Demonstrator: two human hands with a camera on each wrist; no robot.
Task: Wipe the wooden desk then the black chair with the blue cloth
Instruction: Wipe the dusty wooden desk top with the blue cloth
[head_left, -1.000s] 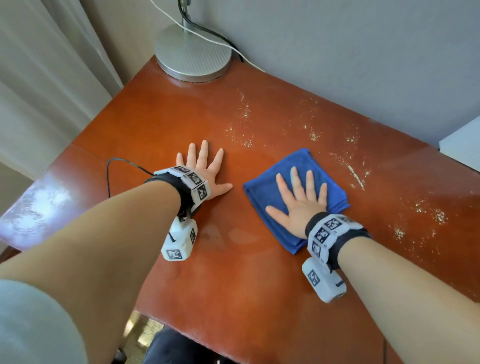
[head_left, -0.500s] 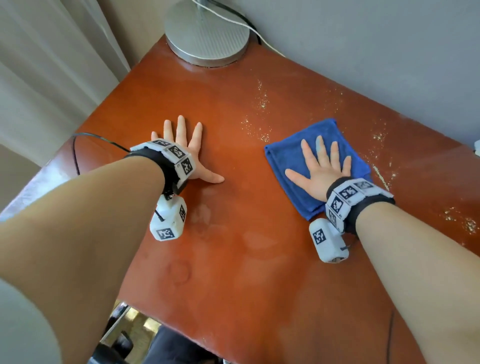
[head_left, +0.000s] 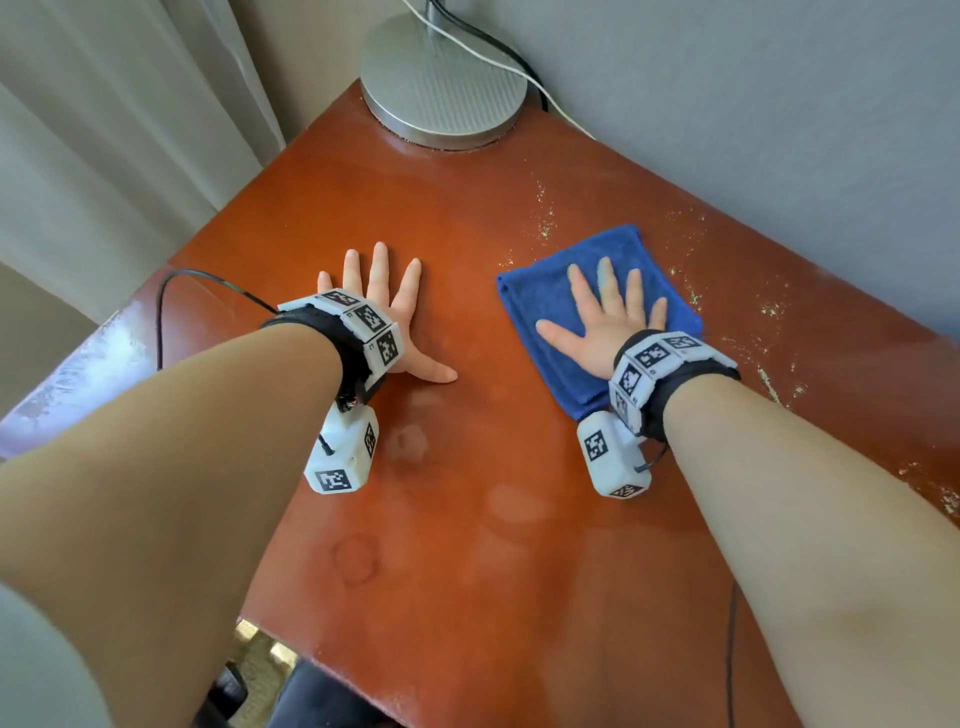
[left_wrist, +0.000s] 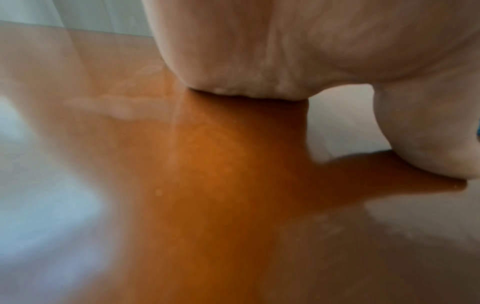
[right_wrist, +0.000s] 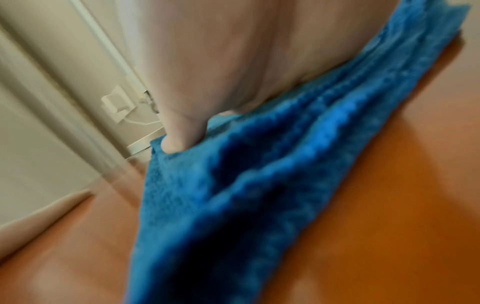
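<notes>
The folded blue cloth (head_left: 540, 306) lies flat on the reddish wooden desk (head_left: 467, 545). My right hand (head_left: 605, 317) presses on it with straight, spread fingers, and the right wrist view shows the palm (right_wrist: 221, 61) on the blue cloth (right_wrist: 246, 195). My left hand (head_left: 387, 306) rests flat on the bare wood to the left of the cloth, fingers spread, holding nothing; the left wrist view shows its palm (left_wrist: 259, 51) on the desk (left_wrist: 221, 185). Pale crumbs (head_left: 545, 221) are scattered beyond and to the right of the cloth. A dark part of the chair (head_left: 322, 696) shows below the desk's near edge.
A round metal lamp base (head_left: 441, 78) with cables stands at the far corner against the grey wall. Curtains (head_left: 104, 130) hang along the left. A black cable (head_left: 171, 296) loops near the desk's left edge. More crumbs (head_left: 769, 374) lie to the right.
My right hand has slid the cloth away from me across the desk, up to the crumbs. The left hand stays flat on the wood. The head view has shifted.
</notes>
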